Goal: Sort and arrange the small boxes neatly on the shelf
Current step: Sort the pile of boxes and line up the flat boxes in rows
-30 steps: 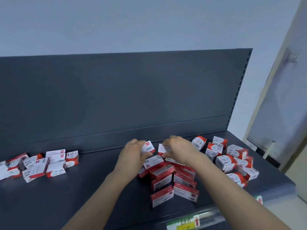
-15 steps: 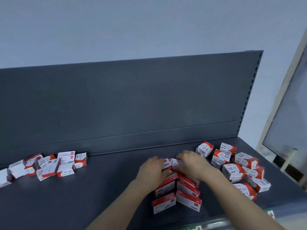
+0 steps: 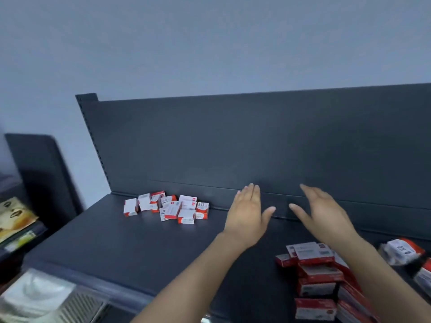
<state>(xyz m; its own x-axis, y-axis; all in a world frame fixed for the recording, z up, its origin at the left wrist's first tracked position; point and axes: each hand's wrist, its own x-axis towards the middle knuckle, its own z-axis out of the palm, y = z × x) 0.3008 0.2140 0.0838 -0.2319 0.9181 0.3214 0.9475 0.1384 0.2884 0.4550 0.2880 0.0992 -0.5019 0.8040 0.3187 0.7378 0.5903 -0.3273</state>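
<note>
A loose heap of small red-and-white boxes (image 3: 168, 207) lies at the back left of the dark shelf (image 3: 116, 243). Two neat rows of the same boxes (image 3: 314, 276) sit at the front right, under my right forearm. More jumbled boxes (image 3: 403, 251) show at the right edge, blurred. My left hand (image 3: 247, 215) hovers above the shelf's middle with straight fingers, holding nothing. My right hand (image 3: 324, 213) is beside it, fingers spread and empty, above and behind the rows.
The shelf's dark back panel (image 3: 256, 141) rises behind everything. A second dark panel (image 3: 39, 173) and blurred packaged goods (image 3: 14, 217) stand to the left. Pale items (image 3: 35, 297) lie below the shelf's front left edge.
Both hands have let go of the boxes in the middle rows and lifted, open, moving left. The camera has swung left, so the left heap is now nearer the centre.
</note>
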